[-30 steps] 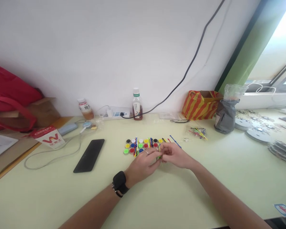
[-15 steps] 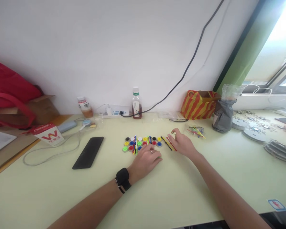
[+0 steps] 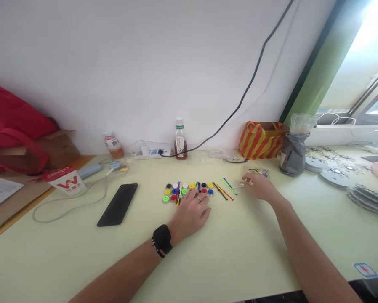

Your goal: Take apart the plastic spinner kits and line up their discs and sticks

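My left hand (image 3: 192,212) lies over the lower right of a block of small round coloured discs (image 3: 166,198), fingers extended and resting on them, part of the block hidden beneath. Thin coloured plastic sticks (image 3: 178,193) lie across the discs in upright bundles. To the right of the block, a yellow-and-black and a red stick (image 3: 223,190) slant on the table, with green and blue sticks (image 3: 229,186) beside them. My right hand (image 3: 257,185) is closed, its fingertips at a short white stick (image 3: 238,186). Behind that hand lies a clear bag of sticks (image 3: 260,171), partly covered.
A black phone-like slab (image 3: 118,205) lies on the left near a white cable and a red-and-white box (image 3: 65,181). At the wall stand a drink bottle (image 3: 180,141), a power strip (image 3: 154,150) and a striped bag (image 3: 261,141). Grey discs (image 3: 334,176) are stacked at right.
My right hand has moved right and away from the slanted sticks, toward the bag. Green and blue sticks now show on the table there. My left hand has barely moved.
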### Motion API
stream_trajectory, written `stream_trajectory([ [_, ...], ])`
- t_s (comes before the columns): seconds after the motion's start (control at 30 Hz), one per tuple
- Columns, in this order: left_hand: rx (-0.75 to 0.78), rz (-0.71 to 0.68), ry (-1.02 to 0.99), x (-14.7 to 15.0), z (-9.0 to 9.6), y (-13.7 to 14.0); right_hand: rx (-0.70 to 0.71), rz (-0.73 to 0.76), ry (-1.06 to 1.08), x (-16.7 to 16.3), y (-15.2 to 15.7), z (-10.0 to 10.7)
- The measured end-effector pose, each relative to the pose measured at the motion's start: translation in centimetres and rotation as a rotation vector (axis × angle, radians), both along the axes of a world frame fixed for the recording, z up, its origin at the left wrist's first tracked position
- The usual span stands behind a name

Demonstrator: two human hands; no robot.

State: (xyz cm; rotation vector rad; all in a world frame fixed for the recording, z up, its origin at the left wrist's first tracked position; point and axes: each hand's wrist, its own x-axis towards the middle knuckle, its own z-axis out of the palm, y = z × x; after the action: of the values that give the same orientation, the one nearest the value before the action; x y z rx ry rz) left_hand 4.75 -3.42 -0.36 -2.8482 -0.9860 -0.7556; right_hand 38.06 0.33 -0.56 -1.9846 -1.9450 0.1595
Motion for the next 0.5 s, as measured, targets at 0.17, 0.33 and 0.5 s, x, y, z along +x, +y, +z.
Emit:
stream_trajectory([
  [0.17,-0.033,-0.012,-0.083,-0.1,0.0,-0.1,-0.023,-0.036,0.021,0.0,-0.1,0.1],
  [0.33,-0.095,-0.005,-0.389,0.1,-0.1,-0.4,0.019,0.163,0.578,-3.4,-1.4,2.5],
  [0.5,-0.178,0.035,-0.610,0.1,-0.2,-0.5,-0.291,0.565,1.082,-9.6,-3.9,3.4],
])
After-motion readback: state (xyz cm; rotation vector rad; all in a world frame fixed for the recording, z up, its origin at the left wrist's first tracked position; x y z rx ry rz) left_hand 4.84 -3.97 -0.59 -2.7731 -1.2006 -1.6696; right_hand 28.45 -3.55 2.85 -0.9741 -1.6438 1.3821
